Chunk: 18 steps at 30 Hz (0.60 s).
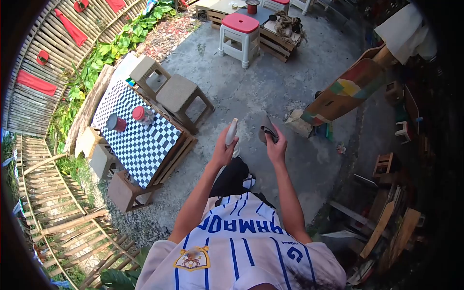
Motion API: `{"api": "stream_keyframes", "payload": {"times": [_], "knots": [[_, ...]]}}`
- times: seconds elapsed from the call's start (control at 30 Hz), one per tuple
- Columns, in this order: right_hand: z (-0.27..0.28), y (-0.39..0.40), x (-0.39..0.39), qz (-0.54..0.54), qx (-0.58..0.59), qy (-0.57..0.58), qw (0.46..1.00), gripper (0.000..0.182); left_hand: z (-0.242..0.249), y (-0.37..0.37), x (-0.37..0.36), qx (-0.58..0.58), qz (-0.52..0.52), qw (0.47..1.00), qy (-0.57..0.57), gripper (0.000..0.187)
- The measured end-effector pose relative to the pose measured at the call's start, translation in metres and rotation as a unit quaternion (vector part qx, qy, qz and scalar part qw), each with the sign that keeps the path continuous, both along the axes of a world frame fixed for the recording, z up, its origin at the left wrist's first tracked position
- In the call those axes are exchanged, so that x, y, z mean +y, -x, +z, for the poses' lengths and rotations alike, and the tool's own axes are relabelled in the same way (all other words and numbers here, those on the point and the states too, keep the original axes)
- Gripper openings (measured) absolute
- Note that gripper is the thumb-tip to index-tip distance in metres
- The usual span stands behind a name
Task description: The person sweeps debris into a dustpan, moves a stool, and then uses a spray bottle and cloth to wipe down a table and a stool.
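Note:
Both my hands are held out in front of my striped shirt, above the grey concrete floor. My left hand (225,149) is closed around a pale, narrow object with a tan tip (232,131), which points away from me. What kind of thing it is, I cannot make out. To the right, my right hand (276,149) grips a dark grey folded sheet (266,130) that curls over at its near end. A gap separates the two hands, and the held things do not touch.
A low table with a checkered cover (150,152) stands at left, bearing two red-lidded jars (143,115). Brown stools (181,94) surround it. Ahead is a white stool with a red seat (239,24). A leaning board (343,92) and wood scraps (382,227) lie right.

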State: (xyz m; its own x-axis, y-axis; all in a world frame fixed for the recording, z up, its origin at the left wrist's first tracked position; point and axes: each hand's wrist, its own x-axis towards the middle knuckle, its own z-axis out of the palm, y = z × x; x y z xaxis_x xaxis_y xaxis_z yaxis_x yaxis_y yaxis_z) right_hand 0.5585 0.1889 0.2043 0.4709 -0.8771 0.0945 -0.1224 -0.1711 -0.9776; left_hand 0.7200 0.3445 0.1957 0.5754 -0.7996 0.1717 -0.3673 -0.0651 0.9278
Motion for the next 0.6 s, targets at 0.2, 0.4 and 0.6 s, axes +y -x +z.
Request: {"api": "stream_keyframes", "payload": {"times": [0.2,0.4,0.6], "knots": [[-0.003,-0.001,0.088,0.017,-0.002,-0.006,1.000,0.040,0.004,-0.014,0.093,0.029,0.030,0.999,-0.007,0.045],[-0.003,-0.040,0.171,-0.012,-0.003,-0.016,1.000,0.041,-0.004,-0.062,0.164,0.030,0.041,0.999,0.019,0.048],[0.008,-0.074,0.269,-0.027,0.018,-0.003,0.999,0.040,0.009,-0.097,0.242,0.002,0.006,0.999,0.036,0.052]]}}
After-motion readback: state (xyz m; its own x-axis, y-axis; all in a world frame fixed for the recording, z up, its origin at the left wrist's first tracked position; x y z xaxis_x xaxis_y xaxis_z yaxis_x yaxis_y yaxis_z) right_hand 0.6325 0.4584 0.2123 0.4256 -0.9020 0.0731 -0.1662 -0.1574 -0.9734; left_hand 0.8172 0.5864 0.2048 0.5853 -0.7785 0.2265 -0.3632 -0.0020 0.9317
